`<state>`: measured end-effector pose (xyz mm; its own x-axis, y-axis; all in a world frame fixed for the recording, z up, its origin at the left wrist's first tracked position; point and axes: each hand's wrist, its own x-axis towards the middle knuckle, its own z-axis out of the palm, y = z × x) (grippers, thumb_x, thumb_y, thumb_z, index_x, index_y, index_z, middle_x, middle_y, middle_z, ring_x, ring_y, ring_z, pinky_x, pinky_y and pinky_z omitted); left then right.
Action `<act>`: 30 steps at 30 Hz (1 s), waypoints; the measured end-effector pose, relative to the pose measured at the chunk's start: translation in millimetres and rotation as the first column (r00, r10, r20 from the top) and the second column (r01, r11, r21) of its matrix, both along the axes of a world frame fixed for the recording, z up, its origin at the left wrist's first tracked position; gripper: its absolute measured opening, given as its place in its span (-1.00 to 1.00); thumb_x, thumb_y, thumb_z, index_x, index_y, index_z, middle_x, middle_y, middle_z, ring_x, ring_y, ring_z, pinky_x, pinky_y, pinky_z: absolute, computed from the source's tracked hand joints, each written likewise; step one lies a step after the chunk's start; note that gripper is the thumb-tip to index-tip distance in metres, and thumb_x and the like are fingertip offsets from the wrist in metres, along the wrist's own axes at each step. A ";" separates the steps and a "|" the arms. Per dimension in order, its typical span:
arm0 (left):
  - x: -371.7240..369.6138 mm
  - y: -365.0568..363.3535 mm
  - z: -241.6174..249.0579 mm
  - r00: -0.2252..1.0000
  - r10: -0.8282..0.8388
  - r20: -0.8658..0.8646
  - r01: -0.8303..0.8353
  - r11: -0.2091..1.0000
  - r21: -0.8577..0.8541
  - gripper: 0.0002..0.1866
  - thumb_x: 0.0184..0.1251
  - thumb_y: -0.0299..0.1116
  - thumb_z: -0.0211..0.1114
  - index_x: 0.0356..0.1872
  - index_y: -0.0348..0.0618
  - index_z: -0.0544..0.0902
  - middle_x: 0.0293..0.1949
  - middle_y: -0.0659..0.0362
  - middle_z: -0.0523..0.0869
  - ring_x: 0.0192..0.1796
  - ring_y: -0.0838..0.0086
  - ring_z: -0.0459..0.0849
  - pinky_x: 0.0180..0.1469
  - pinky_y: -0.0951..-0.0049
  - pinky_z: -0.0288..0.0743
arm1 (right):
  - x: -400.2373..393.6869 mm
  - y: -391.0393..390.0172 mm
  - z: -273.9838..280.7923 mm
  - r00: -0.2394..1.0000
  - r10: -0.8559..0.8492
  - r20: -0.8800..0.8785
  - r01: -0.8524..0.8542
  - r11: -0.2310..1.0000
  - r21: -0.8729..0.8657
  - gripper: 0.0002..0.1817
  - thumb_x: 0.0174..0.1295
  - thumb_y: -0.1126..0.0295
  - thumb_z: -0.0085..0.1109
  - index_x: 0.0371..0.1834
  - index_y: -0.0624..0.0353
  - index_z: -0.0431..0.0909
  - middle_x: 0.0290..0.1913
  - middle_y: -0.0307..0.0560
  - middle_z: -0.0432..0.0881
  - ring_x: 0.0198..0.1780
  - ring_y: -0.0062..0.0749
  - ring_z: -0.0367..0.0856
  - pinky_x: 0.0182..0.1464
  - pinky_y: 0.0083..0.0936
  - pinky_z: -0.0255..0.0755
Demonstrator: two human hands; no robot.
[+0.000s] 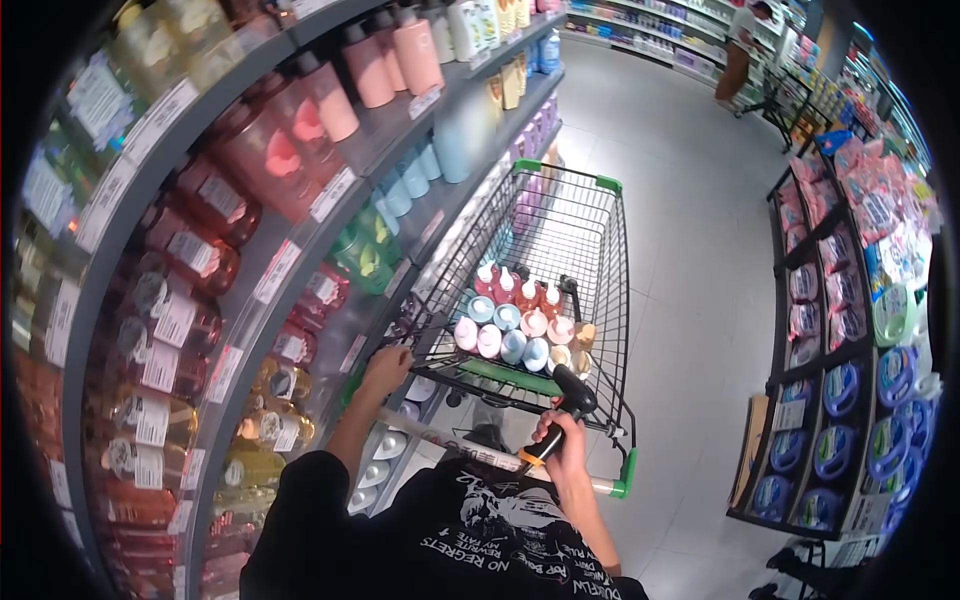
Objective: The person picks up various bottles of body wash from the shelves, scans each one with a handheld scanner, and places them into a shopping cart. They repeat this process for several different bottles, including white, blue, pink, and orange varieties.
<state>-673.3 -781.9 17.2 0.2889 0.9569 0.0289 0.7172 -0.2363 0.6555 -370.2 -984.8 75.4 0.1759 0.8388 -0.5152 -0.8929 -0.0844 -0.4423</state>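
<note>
A black handheld barcode scanner [573,392] is gripped by its handle in my right hand [566,440], above the handle end of the shopping cart. My left hand [388,368] reaches to the lower shelf, close beside the cart's left side. Its fingers are too small and partly turned away to show what they hold, if anything. In the wire cart [622,260] with green corners stand several pump bottles: red ones [527,294] at the back, then blue, peach, pink and cream ones. A pink bottle [466,334] stands at the front left of the group.
Tall grey shelves [290,245] full of bottles and price labels run along the left. At the right stands a black rack [775,440] with purple tubs and pink packs. Pale floor [690,250] stretches ahead. Another person [738,45] stands far off near a cart.
</note>
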 end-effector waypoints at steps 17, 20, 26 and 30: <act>-12.0 -20.9 -16.1 0.996 0.049 -0.078 -0.047 0.998 0.030 -0.85 0.22 -0.31 0.13 -0.33 -0.07 0.65 -0.31 -0.05 0.71 -0.17 0.04 0.67 -0.08 0.09 0.54 | -52.5 11.5 -0.3 0.997 0.068 -0.048 -0.068 0.998 0.011 -0.75 0.10 0.49 0.08 -0.13 0.07 0.39 -0.48 -0.25 0.38 -0.47 -0.52 0.35 -0.38 -0.59 0.30; -17.1 -31.9 -12.0 0.993 0.065 -0.100 -0.062 0.997 0.034 -0.86 0.25 -0.36 0.14 -0.26 -0.10 0.64 -0.27 -0.05 0.71 -0.16 0.03 0.66 -0.08 0.07 0.53 | -69.6 10.7 -4.4 0.997 0.064 -0.043 -0.063 0.998 0.025 -0.76 0.10 0.48 0.08 -0.14 0.07 0.39 -0.48 -0.25 0.37 -0.46 -0.52 0.35 -0.38 -0.60 0.30; -31.5 -55.1 31.9 0.986 -0.006 -0.167 -0.023 0.985 -0.173 -0.81 0.27 -0.35 0.14 -0.15 -0.08 0.64 -0.20 -0.05 0.70 -0.05 0.01 0.66 0.01 0.09 0.53 | -96.3 -3.3 0.7 1.000 0.011 0.028 -0.012 1.000 0.017 -0.79 0.11 0.46 0.07 -0.18 0.08 0.35 -0.47 -0.26 0.36 -0.49 -0.56 0.33 -0.42 -0.65 0.32; -44.0 -65.9 29.3 0.996 0.026 -0.084 -0.041 0.983 -0.180 -0.77 0.25 -0.39 0.12 -0.11 -0.14 0.63 -0.19 -0.09 0.71 -0.05 -0.01 0.66 -0.01 0.09 0.54 | -109.8 -14.8 -3.8 0.998 -0.023 0.055 0.021 0.999 0.024 -0.79 0.14 0.47 0.03 -0.14 0.06 0.36 -0.48 -0.28 0.33 -0.51 -0.58 0.29 -0.44 -0.66 0.29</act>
<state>-717.3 -847.9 46.5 0.2506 0.9534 -0.1678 0.7749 -0.0937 0.6251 -480.0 -999.6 71.6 0.2222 0.8461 -0.4845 -0.8685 -0.0541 -0.4927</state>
